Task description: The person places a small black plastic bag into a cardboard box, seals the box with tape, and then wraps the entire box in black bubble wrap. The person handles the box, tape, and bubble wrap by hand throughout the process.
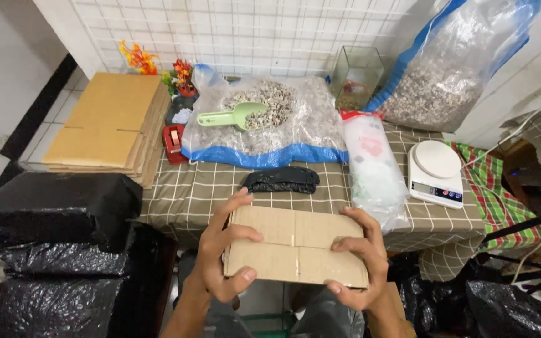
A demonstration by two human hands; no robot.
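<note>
I hold a small brown cardboard box (295, 244) in front of me, just below the near edge of the checked table (189, 194). My left hand (223, 253) grips its left side, thumb under the bottom edge. My right hand (361, 266) grips its right side, fingers curled over the top face. The box's flaps look closed along a middle seam. Just beyond the box, a rolled black plastic bag (281, 179) lies on the table.
A clear sack of gravel (283, 128) with a green scoop (233, 116) lies on the table. Also there: a white scale (435, 164), a clear packet (374, 169), a red tape dispenser (173, 143), flat cardboard (108, 122), a small glass tank (356, 75), a second gravel sack (446, 69). Black bags (54, 209) are stacked left.
</note>
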